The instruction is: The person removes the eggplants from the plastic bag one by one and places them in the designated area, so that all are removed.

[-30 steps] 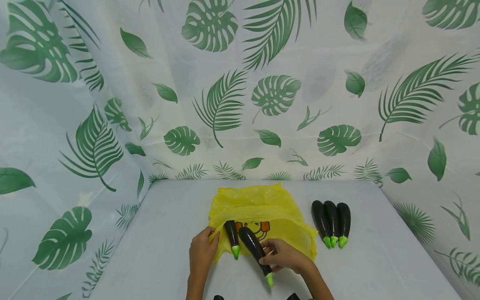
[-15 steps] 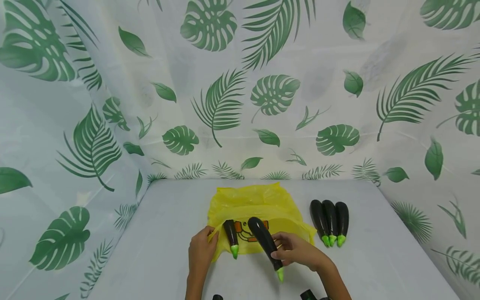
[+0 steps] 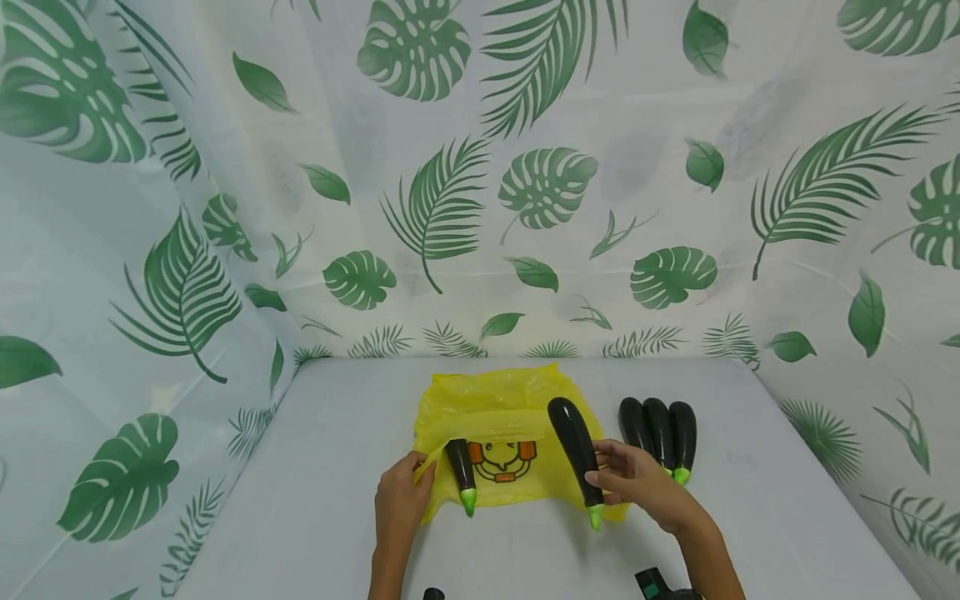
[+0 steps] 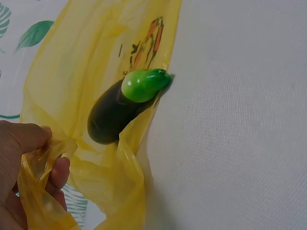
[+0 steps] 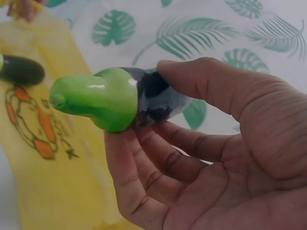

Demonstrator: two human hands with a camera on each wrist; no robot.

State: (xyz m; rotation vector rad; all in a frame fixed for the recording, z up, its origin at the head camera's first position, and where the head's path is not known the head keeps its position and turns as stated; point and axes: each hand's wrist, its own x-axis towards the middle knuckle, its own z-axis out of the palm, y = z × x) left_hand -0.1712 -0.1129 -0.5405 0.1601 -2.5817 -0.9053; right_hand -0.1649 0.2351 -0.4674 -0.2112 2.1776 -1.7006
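Observation:
My right hand holds an eggplant between thumb and fingers, above the right part of a yellow plastic bag. In the right wrist view its green stem end points left, away from the palm. My left hand pinches the bag's left edge; the left wrist view shows the film bunched between thumb and fingers. A second eggplant lies at the bag's left side, its upper end under the lifted film. The bag bears a printed cartoon face with orange patches.
Three eggplants lie side by side on the white table, right of the bag, partly behind my right hand. A leaf-print sheet stands around the back and sides. Part of a dark wrist device shows at the bottom edge.
My right hand has moved right and away from me with the eggplant, from over the bag's front middle to its right side. My left hand has kept its grip on the bag's edge.

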